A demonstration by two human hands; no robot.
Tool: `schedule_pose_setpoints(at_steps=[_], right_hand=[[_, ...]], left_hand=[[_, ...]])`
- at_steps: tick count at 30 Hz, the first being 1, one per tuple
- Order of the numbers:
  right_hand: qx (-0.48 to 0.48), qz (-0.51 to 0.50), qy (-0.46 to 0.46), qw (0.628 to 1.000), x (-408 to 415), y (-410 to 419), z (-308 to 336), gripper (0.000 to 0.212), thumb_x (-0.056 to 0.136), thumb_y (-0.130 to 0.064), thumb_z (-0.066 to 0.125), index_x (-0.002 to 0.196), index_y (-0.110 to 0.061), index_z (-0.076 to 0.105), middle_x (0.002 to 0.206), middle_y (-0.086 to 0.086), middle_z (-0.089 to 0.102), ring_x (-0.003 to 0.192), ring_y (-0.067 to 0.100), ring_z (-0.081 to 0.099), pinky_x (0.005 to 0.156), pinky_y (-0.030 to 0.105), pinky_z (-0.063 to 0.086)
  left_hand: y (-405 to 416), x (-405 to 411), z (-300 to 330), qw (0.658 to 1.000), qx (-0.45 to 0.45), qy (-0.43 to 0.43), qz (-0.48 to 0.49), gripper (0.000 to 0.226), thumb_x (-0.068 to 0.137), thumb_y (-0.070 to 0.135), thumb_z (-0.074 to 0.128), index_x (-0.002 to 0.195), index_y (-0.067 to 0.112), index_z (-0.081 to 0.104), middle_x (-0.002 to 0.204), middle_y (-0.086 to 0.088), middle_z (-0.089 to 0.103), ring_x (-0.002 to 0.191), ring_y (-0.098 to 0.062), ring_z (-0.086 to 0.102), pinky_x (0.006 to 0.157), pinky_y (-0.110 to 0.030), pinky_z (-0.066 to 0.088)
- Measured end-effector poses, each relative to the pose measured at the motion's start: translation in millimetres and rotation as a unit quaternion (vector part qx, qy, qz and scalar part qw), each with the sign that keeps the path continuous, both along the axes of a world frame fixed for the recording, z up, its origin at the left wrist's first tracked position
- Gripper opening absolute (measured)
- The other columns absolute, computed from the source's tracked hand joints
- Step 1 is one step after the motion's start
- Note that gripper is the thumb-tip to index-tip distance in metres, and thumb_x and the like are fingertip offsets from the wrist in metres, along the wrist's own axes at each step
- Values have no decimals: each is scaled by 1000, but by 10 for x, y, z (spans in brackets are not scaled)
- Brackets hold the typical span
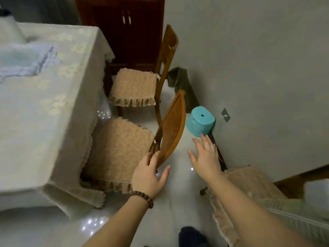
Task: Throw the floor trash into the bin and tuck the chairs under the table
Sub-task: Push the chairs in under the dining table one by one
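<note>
The left hand [149, 173] lays its fingers against the near end of the curved brown wooden chair back [171, 129], thumb splayed clear (a push, not a clasp). The right hand [206, 157] hovers beside it, spread and holding nothing. The chair's tan frilled seat cushion [117, 150] sits partly under the pale cloth-draped table [53, 122]. Shoved from one end only, the chair may swivel, snag the cloth's fringe, or swing against the upturned teal plastic stool [200, 121] behind it.

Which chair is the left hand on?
The near chair: the left hand rests on its backrest. The far chair, by the cabinet, is untouched.
</note>
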State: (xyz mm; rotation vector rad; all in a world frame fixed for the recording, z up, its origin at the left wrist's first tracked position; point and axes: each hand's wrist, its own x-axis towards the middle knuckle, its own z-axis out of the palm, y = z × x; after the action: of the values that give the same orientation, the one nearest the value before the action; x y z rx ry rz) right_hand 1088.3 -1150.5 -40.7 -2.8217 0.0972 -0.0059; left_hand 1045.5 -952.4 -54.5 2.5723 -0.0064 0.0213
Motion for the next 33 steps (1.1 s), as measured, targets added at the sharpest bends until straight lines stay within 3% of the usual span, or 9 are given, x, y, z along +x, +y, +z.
schedule_pose_setpoints(at_steps=[4,8,11,14,17,24,30,33], right_hand=[[22,84,-13,996,485,-174,36,50,95,-46,38,142,-28,30,156,4,17,144,21,7,116,42,10],[43,136,-8,990,958,-334,114,49,95,-45,38,140,-26,33,154,5,22,143,23,11,116,45,15],[56,158,-26,985,1310,-350,182,49,95,-46,39,139,-23,37,153,6,25,143,24,14,115,45,17],[67,173,-27,982,1647,-296,200,51,95,-46,39,140,-22,37,153,7,24,143,25,14,114,47,20],[81,172,-27,981,1971,-212,172,51,95,-47,39,141,-24,34,154,6,22,142,26,15,113,49,22],[158,110,-6,981,2574,96,21,55,93,-49,43,142,-29,27,153,2,22,138,28,27,107,52,35],[197,84,12,977,2866,455,-7,42,95,-39,46,133,-21,43,142,4,37,126,27,44,101,47,43],[190,107,19,976,2976,531,-4,28,97,-28,45,123,-18,50,132,7,44,114,26,51,94,39,47]], left_hand=[[-223,21,-34,986,-45,-44,153,36,85,52,56,97,21,69,87,5,59,69,-12,56,58,-28,51],[-383,64,1,954,-61,-46,289,23,87,41,61,74,22,66,71,10,50,62,-8,48,51,-21,38],[-433,102,6,938,-68,-46,336,28,87,40,62,65,23,58,66,7,50,61,-10,47,53,-27,41],[-427,120,-21,940,-49,-56,333,33,86,42,60,61,23,55,63,6,49,57,-12,47,50,-30,43],[-375,150,-69,943,-29,-79,320,41,85,53,47,59,23,53,59,8,47,52,-10,46,45,-27,42],[38,267,-94,942,-17,-107,318,41,85,51,44,54,25,46,53,10,41,47,-5,40,42,-18,31],[499,473,-76,941,-10,-114,320,41,87,47,44,52,26,38,50,10,37,44,-5,37,44,-15,26],[677,540,-100,941,-6,-112,320,45,87,47,42,51,21,42,49,8,40,44,-7,39,42,-21,33]])
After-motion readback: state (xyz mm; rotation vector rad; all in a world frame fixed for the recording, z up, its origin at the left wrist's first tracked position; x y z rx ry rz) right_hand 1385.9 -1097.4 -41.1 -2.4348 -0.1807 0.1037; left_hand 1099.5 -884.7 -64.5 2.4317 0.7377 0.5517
